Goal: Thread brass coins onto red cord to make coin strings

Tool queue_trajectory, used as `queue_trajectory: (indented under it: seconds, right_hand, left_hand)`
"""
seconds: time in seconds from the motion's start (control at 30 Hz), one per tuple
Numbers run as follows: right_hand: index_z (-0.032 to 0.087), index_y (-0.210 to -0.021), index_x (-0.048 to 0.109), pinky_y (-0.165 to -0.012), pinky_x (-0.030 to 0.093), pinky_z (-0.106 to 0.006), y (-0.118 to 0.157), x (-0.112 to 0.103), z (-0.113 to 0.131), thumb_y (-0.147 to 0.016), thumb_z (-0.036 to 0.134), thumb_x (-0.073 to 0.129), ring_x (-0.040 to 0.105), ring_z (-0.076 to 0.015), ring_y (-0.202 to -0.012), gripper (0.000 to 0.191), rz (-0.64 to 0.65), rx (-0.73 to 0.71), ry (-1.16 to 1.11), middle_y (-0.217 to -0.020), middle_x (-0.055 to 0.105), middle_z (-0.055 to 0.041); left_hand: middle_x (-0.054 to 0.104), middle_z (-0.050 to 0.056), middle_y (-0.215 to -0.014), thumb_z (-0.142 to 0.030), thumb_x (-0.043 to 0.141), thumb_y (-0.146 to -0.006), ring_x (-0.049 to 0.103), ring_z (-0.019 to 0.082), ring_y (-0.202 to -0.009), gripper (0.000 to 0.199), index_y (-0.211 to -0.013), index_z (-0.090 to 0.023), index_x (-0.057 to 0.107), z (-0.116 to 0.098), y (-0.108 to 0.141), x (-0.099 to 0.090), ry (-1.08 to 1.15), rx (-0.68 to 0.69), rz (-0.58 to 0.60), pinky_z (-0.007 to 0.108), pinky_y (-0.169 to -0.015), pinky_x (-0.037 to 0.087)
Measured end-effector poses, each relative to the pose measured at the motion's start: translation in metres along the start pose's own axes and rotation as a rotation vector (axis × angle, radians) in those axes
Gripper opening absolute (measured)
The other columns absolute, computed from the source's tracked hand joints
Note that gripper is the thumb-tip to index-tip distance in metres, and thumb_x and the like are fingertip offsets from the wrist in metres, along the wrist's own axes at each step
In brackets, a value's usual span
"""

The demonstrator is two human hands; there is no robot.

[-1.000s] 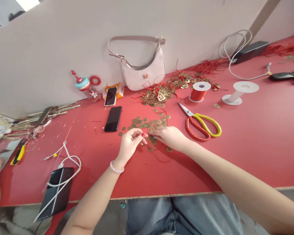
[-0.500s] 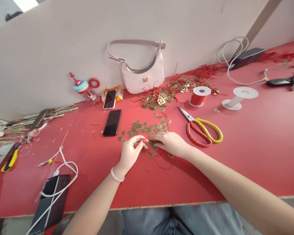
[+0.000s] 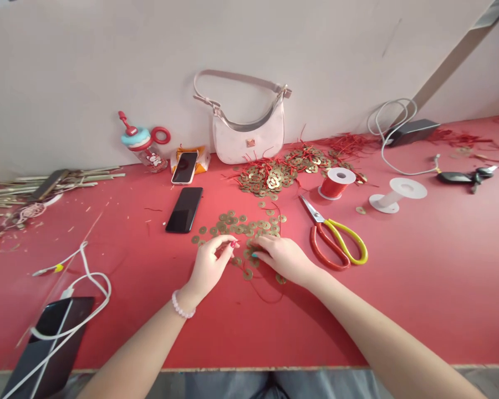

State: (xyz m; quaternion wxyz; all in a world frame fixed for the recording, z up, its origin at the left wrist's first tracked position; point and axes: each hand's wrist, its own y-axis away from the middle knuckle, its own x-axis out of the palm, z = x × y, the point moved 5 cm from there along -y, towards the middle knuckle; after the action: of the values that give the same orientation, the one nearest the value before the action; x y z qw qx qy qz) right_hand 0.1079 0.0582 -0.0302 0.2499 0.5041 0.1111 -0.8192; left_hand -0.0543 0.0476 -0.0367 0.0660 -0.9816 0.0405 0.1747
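My left hand (image 3: 207, 265), with a bead bracelet at the wrist, pinches thumb and forefinger together on what looks like the end of a thin red cord (image 3: 268, 301). The cord curves over the table below the fingers. My right hand (image 3: 286, 259) lies palm down, its fingers apart and touching loose brass coins (image 3: 234, 220) that have holes in the middle. Its fingertips partly hide the coins beneath. One coin (image 3: 248, 274) lies just below the two hands, by the cord.
Scissors (image 3: 336, 235) lie right of my right hand, near a spool of red cord (image 3: 335, 184) and a bare white spool (image 3: 393, 197). Behind are a heap of corded coins (image 3: 266, 178) and a handbag (image 3: 249, 136). Left are phones (image 3: 184, 209), a cup (image 3: 145, 149) and a white cable (image 3: 93, 271).
The view has turned slightly, so the things at the right sit lower in the picture. Both hands keep nearly the same place and pose over the coins.
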Motion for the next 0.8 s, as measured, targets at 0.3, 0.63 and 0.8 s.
queue_trajectory:
  seconds: [0.3, 0.63, 0.8]
  right_hand:
    - [0.022, -0.115, 0.052, -0.066, 0.040, -0.023, -0.001, -0.002, -0.012, -0.086, 0.024, 0.044, 0.061, -0.0169, -0.087, 0.030, -0.068, 0.104, 0.117, -0.105, 0.063, -0.0056]
    - [0.019, -0.122, 0.047, -0.055, 0.036, -0.026, -0.002, -0.008, -0.023, -0.086, 0.032, 0.042, 0.062, -0.0183, -0.078, 0.038, -0.150, 0.290, 0.320, -0.100, 0.062, -0.0071]
    - [0.018, -0.123, 0.046, -0.054, 0.036, -0.027, -0.003, -0.008, -0.026, -0.085, 0.037, 0.044, 0.063, -0.0196, -0.078, 0.042, -0.144, 0.342, 0.370, -0.097, 0.061, -0.0076]
  left_hand:
    - [0.066, 0.005, -0.084, -0.020, 0.048, -0.083, 0.062, 0.012, -0.069, 0.016, -0.094, -0.017, 0.059, 0.006, -0.001, 0.000, 0.007, -0.023, 0.031, 0.022, -0.061, 0.054]
    - [0.068, 0.004, -0.086, -0.014, 0.047, -0.080, 0.063, 0.013, -0.073, 0.018, -0.094, -0.018, 0.059, 0.009, -0.002, -0.003, -0.084, -0.010, 0.020, 0.023, -0.062, 0.053]
    - [0.069, 0.003, -0.084, -0.017, 0.048, -0.081, 0.063, 0.013, -0.073, 0.014, -0.090, -0.017, 0.060, 0.007, -0.004, -0.005, -0.099, -0.026, 0.017, 0.022, -0.062, 0.052]
